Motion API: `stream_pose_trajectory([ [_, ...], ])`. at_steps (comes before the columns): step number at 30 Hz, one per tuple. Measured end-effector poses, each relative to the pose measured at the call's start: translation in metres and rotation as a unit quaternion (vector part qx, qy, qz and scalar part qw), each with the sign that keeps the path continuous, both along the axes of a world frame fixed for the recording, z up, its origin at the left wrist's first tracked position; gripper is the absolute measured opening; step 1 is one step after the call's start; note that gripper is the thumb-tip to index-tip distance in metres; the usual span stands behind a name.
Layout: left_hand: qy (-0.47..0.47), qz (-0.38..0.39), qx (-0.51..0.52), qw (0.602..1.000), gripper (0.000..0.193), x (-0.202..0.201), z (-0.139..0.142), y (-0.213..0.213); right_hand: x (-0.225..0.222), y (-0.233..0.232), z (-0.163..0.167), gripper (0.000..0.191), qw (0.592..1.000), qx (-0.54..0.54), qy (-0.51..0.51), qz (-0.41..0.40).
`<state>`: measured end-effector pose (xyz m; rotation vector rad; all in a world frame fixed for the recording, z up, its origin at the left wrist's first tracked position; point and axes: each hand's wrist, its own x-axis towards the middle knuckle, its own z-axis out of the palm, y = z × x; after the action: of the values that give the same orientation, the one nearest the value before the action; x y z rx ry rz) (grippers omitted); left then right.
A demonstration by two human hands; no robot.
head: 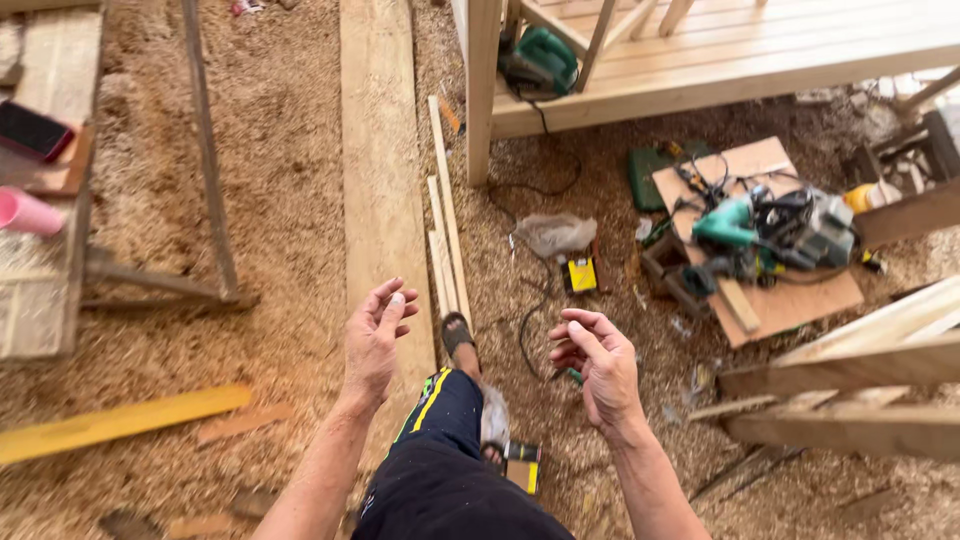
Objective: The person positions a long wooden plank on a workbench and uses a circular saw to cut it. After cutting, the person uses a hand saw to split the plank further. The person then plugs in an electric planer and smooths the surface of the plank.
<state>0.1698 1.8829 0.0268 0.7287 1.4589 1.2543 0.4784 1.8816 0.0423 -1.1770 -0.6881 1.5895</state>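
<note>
Nothing is held: the left hand (pixel 375 335) and right hand (pixel 597 362) are raised over the sawdust floor (pixel 280 180), fingers loosely curled and released, so a reach between grips is judged to be in hand. The long plank (pixel 380 170) lies just beyond the left hand, thin strips (pixel 445 225) along its right edge. Open floor is seen left of the plank; rightward, room is narrowed by a cord (pixel 530 320), power tools (pixel 770 235) on a board, and stacked timbers (pixel 860 385).

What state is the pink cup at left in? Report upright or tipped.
Tipped: the pink cup lies on its side on the wooden bench.
</note>
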Motion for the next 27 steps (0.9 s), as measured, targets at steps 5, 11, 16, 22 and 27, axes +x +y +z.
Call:
stream_pose_trajectory([
  [5,-0.039,-0.008,0.029,0.999,0.039,0.005,-0.017,0.155,-0.011,0.145,0.005,0.027,0.997,-0.004,-0.07,-0.005],
  [11,-0.054,-0.058,0.036,0.996,0.043,0.02,0.003,0.285,-0.039,0.29,0.034,0.029,0.996,0.015,-0.085,0.013],
  [16,-0.069,-0.093,0.016,0.993,0.047,0.028,0.011,0.363,-0.042,0.41,0.023,0.026,0.997,0.009,-0.079,0.008],
  [22,-0.073,-0.085,-0.019,0.994,0.05,0.045,0.011,0.47,-0.03,0.563,-0.04,0.028,0.998,-0.03,-0.058,0.023],
  [27,-0.042,-0.069,-0.027,0.996,0.051,0.074,-0.005,0.564,-0.019,0.702,-0.124,0.032,0.993,-0.057,-0.101,0.033],
])
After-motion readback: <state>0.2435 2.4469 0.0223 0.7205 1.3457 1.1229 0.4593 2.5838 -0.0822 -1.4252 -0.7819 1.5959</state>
